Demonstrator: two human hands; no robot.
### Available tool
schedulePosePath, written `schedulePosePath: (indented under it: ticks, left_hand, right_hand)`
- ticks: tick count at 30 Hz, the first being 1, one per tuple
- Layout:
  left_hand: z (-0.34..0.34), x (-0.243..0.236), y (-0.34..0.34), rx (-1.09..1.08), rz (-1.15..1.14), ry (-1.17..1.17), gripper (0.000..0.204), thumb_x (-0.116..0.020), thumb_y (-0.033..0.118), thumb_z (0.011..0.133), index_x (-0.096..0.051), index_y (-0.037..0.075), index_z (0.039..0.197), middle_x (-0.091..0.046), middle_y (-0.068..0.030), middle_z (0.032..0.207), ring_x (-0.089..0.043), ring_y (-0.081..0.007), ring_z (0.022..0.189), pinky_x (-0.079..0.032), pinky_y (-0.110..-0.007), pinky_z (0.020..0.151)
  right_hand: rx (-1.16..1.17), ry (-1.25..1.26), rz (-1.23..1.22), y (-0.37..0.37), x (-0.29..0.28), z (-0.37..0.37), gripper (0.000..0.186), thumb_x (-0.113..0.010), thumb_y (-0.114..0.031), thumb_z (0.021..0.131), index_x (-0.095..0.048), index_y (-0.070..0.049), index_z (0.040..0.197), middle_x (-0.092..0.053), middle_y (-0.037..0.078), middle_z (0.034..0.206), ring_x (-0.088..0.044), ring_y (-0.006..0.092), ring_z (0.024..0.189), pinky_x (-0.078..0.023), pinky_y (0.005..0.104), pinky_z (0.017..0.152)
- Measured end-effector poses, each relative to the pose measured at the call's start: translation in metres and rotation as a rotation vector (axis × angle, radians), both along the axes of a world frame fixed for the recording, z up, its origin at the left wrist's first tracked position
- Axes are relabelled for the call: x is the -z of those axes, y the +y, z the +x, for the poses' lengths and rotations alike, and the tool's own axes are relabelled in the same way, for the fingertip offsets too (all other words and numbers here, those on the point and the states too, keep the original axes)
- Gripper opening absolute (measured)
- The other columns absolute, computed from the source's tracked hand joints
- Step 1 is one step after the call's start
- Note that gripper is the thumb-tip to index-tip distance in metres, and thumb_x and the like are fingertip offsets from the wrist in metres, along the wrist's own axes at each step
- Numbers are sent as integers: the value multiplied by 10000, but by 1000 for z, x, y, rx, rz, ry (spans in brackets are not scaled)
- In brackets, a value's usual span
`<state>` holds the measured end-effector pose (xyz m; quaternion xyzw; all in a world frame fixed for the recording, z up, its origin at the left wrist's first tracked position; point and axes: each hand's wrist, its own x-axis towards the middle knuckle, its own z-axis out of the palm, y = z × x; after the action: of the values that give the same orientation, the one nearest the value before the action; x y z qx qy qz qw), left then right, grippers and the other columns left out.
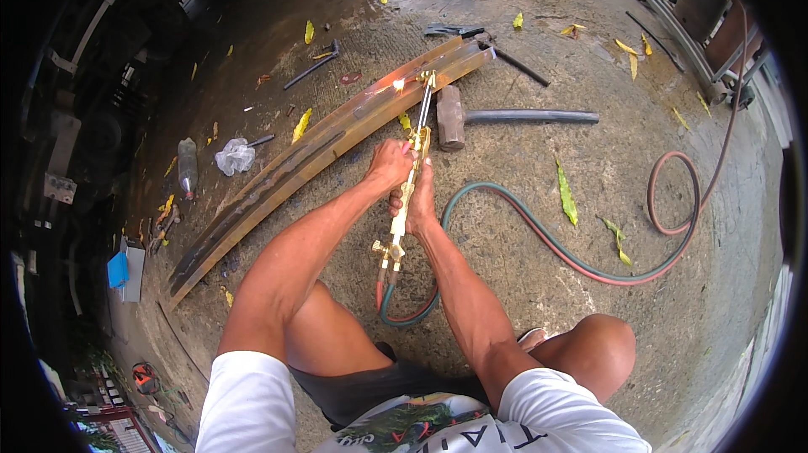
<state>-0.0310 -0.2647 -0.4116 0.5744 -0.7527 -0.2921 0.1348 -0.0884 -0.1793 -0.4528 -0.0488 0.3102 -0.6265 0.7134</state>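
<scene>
Right hand (421, 198) wrapped round torch (399, 224), left hand (390, 162) gripping higher; I judge metal beam (290, 165) heating underway, next calling for steady flame (399, 84).

A metal beam (337, 135) lies on the floor (522, 158), near left to far centre. Between the left hand (390, 163) and right hand (423, 199), a torch (402, 210) reaches toward its far end. Right of the torch: a hammer (505, 116), then a hose (623, 279) nearer. Left of the beam: a bag (234, 157), then a bottle (187, 168). Far right: a cart (703, 70).
</scene>
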Motion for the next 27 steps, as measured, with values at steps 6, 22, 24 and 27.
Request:
schedulePosePath:
  ticks: [6, 22, 24, 27]
  left_hand:
    - [-1, 1, -1, -23, 39, 21, 292, -636, 268, 923, -629, -19, 867, -628, -152, 691, -620, -241, 612, -498, -437, 596]
    - [2, 1, -1, -12, 12, -19, 303, -666, 278, 898, -655, -21, 942, -664, -209, 780, -655, -300, 713, -508, -453, 687]
    - [3, 0, -2, -9, 22, -45, 309, -668, 282, 894, -657, -22, 945, -670, -218, 804, -661, -313, 729, -507, -454, 693]
    - [5, 2, 0, 22, -69, -49, 320, -673, 291, 887, -659, -26, 934, -673, -224, 819, -666, -323, 747, -508, -449, 701]
  right_hand:
    - [-2, -14, 28, -2, 2, 1, 662, -214, -752, 935, -449, -141, 836, -400, -15, 526, -418, 111, 385, -385, 279, 343]
    - [16, 26, 19, -1, -2, 3, 660, -204, -727, 946, -472, -129, 869, -397, -20, 510, -405, 111, 363, -375, 276, 322]
    - [13, -7, 15, 0, -2, 4, 664, -206, -731, 943, -476, -128, 878, -400, -18, 509, -409, 113, 361, -379, 275, 322]
    - [3, -5, 19, 1, -1, 4, 664, -215, -740, 938, -483, -134, 890, -403, -18, 510, -414, 113, 359, -384, 273, 320]
